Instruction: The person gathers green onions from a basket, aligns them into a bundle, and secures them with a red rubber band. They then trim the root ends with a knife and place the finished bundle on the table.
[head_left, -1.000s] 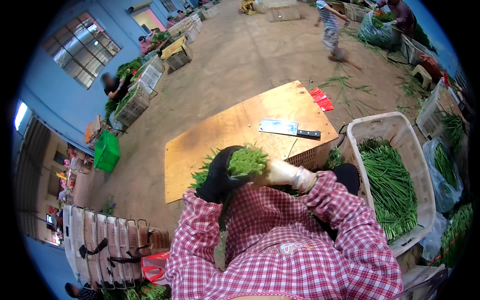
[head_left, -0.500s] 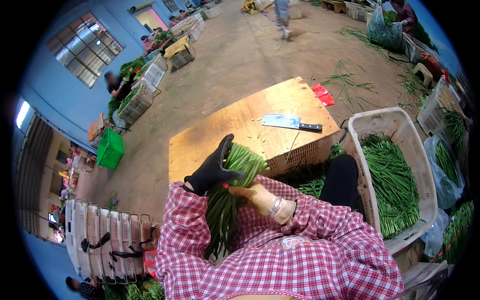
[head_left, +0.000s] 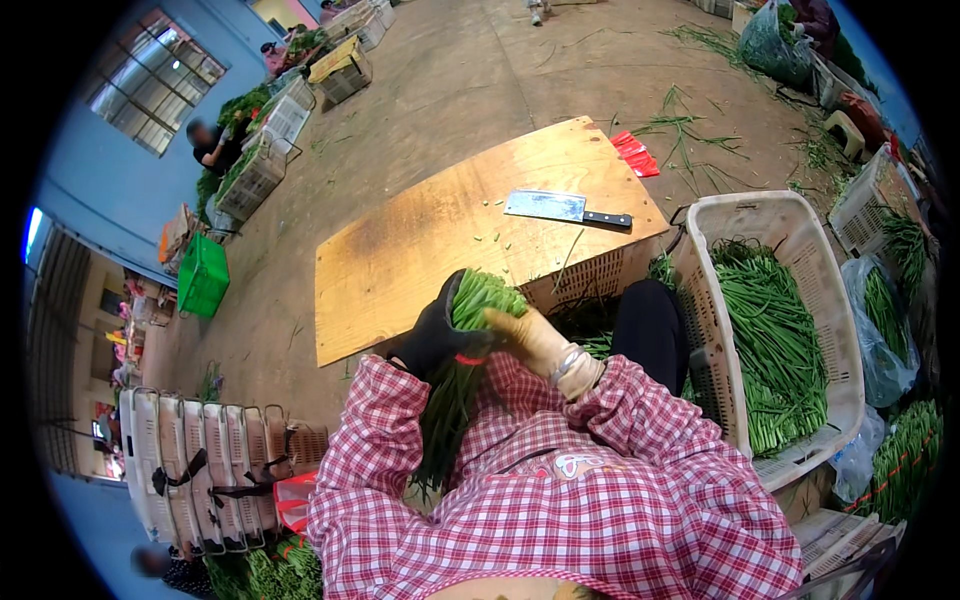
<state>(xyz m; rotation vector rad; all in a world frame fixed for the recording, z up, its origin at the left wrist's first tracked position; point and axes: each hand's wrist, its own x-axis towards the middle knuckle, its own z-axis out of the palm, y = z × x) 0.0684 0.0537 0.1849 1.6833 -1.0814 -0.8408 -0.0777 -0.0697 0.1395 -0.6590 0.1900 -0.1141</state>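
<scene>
A thick bunch of long green vegetable stems (head_left: 485, 295) stands over my lap, cut ends up, its darker ends hanging down. My left hand (head_left: 447, 328) in a black glove is closed round it from the left. A red band (head_left: 470, 360) circles the stems just below that hand. In a pale tan glove, my right hand (head_left: 535, 340) presses its bent fingers on the right side of the bunch near the cut ends. Beyond both hands, a cleaver (head_left: 545, 205) with a black handle lies on the wooden board (head_left: 430, 240) among small green offcuts.
On my right stands a pale plastic crate (head_left: 735, 390) of loose green stems. Red strips (head_left: 636, 153) lie past the board's far corner. Stacked crates (head_left: 200, 460) are at my left, with a green basket (head_left: 204, 275) farther off. A person (head_left: 213, 145) sits by crates along the wall.
My right hand has moved up from the red band to near the cut ends. The band now circles the stems under my left hand. The view has shifted slightly.
</scene>
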